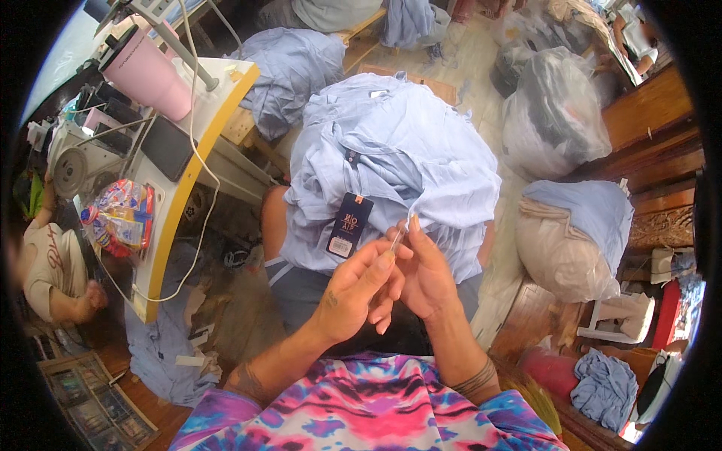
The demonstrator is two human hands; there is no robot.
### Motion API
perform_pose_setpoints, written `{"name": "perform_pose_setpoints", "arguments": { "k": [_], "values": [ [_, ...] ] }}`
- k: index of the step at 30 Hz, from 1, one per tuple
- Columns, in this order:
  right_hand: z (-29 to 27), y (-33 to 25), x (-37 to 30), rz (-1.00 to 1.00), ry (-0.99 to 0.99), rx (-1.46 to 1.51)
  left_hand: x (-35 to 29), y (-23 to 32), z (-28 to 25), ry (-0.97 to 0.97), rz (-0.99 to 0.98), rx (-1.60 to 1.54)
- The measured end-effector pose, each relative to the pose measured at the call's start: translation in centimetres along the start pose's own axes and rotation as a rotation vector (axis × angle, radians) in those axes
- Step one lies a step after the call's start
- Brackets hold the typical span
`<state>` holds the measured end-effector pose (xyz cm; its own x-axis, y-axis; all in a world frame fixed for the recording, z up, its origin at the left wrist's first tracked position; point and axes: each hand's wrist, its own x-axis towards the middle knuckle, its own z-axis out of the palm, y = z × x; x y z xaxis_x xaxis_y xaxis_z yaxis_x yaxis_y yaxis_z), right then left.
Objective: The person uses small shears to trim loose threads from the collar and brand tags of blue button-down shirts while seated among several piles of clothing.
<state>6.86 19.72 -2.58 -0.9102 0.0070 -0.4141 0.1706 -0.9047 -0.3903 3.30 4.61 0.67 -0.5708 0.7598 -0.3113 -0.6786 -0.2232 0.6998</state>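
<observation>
A heap of light blue cloth garments [398, 135] lies across my lap. From it hangs a dark navy swing tag [352, 223] with a white label at its lower end. My left hand [357, 284] is closed in a pinch on a thin, clear strip [398, 239], too small to tell its exact kind. Close beside it, my right hand [427, 278] is also closed, its fingers on the same strip and its fingertips up against the garment's edge. The fingers partly hide the strip.
At left, a yellow-edged white table [184, 225] bears a pink tumbler [147, 74], a dark phone [167, 148] and a colourful plastic packet [120, 218]. Wrapped bundles [560, 113] stand at right. Another person's arm [75, 301] shows at far left. Blue cloth [169, 338] lies on the floor.
</observation>
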Motion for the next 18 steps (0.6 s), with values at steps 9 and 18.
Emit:
{"name": "perform_pose_setpoints", "arguments": {
  "k": [9, 18],
  "values": [
    [-0.6, 0.6, -0.4, 0.026, -0.096, -0.010, -0.7, -0.1, -0.1, -0.028, 0.022, -0.037],
    [-1.2, 1.5, -0.9, 0.002, -0.060, -0.069, -1.3, -0.5, -0.3, -0.028, 0.009, -0.047]
  ]
}}
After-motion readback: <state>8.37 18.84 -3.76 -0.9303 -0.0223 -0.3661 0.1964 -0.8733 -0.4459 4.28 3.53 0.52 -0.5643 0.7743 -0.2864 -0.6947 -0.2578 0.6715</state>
